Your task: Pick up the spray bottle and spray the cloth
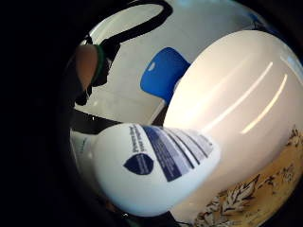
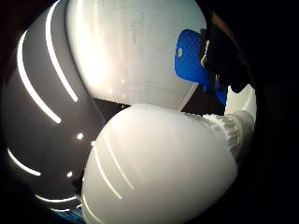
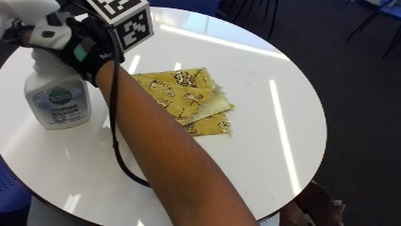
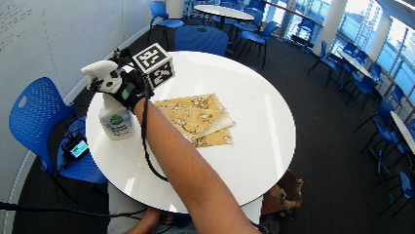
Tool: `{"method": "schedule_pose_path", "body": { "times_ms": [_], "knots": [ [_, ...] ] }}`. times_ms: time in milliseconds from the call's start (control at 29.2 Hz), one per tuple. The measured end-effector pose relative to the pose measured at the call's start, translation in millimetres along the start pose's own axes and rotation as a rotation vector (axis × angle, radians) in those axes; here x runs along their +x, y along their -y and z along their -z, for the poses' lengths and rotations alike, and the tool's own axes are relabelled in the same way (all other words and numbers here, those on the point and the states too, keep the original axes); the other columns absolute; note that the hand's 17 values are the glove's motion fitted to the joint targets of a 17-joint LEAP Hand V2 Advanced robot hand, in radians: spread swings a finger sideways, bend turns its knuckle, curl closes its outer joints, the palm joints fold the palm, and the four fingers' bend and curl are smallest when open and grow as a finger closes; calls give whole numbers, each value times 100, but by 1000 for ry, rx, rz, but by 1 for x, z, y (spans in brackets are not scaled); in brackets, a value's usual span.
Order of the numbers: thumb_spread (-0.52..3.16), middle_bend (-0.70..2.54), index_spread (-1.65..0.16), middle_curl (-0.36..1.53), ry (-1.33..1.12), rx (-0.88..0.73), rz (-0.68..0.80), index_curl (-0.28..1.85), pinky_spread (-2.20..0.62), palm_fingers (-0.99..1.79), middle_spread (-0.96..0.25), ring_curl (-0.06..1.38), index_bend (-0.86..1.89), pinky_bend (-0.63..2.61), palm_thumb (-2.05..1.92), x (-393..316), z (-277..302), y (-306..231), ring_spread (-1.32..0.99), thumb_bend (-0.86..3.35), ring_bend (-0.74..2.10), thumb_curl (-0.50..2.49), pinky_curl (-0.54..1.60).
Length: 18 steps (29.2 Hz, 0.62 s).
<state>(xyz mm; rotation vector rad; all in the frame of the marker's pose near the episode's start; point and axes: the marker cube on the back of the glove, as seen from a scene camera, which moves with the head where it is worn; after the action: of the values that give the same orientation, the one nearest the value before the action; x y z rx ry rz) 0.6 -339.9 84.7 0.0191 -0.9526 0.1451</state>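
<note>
— Gripping the neck of the spray bottle (image 3: 58, 96) is the gloved right hand (image 3: 75, 44), up by the trigger head; are you seeing the base?

— I am; the bottle is standing upright and its base is looking set on the round white surface (image 3: 263, 94), near the edge on the whiteboard side; whether it is lifting at all, I cannot tell.

— And the fingers?

— They are curling round the neck just under the white sprayer; the forearm is reaching in across the surface from the near edge.

— Where is the cloth (image 3: 185, 99) lying?

— The yellow patterned cloth is lying folded and flat toward the middle of the surface, just beside the bottle, not touching it; the forearm is passing over its near corner.

— The palm views?

— The little-finger one is filling up with the bottle's white body and blue label (image 1: 165, 151), with the cloth's leafy print showing on the surface beyond; the thumb one is showing the bottle's shoulder and ribbed collar (image 2: 229, 128); a blue chair (image 4: 39, 122) is standing beside the surface.
</note>
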Motion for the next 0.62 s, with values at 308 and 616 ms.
{"method": "schedule_pose_path", "body": {
  "times_ms": [308, 616],
  "knots": [
    [56, 35, -34, 45, -19, -42, -5, 44, 0, 83, -25, 45, 9, 19, 93, 8, -2, -1, -23, -3, 59, 75, 42],
    [72, 33, -36, 44, -15, -75, -19, 29, 9, 62, -23, 45, -3, 25, 95, 15, -3, -3, -21, -2, 62, 72, 41]
  ]
}}
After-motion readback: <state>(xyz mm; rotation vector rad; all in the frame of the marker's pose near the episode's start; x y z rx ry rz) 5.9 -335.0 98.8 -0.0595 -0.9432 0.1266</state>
